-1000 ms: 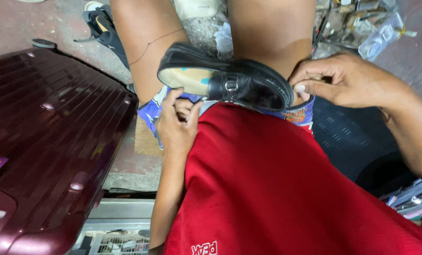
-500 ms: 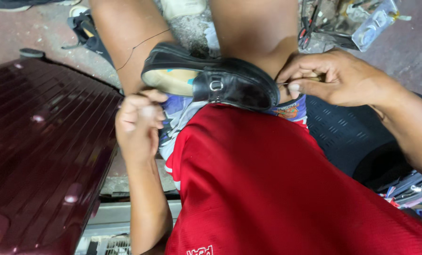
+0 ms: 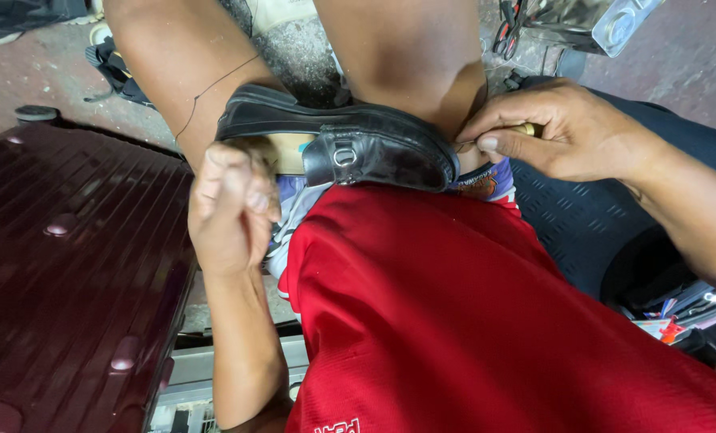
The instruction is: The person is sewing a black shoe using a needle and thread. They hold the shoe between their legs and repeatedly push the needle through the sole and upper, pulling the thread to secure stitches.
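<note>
Across the lap, wedged between the two bare thighs, a black shoe (image 3: 350, 140) lies on its side with toe toward the right and a metal buckle on its strap facing the camera. Tan insole shows at the heel end, partly hidden behind the left hand.

Left hand (image 3: 231, 204): raised just in front of the heel, fingers (image 3: 255, 160) curled into a loose fist; blurred, so I cannot tell whether anything is pinched inside. A thin dark thread (image 3: 214, 92) crosses the left thigh above it.

Right hand (image 3: 562, 132): at the toe end, fingers (image 3: 498, 144) pinched tight on a small yellowish tool handle (image 3: 526, 128), tip pressed against the shoe's toe edge; the tip itself is hidden.

Red shirt (image 3: 470, 321) fills the lower middle and blocks the view under the shoe. Blue patterned cloth (image 3: 486, 180) peeks out between shirt and shoe.

Surroundings: maroon ribbed suitcase (image 3: 69, 256) to the left, just beside the left forearm. Dark mat (image 3: 590, 216) to the right, under the right forearm. Pliers with red handles (image 3: 509, 28) and a clear plastic container (image 3: 614, 24) lie on the floor at top right, well apart from the shoe. A dark sandal (image 3: 113, 68) lies at top left.
</note>
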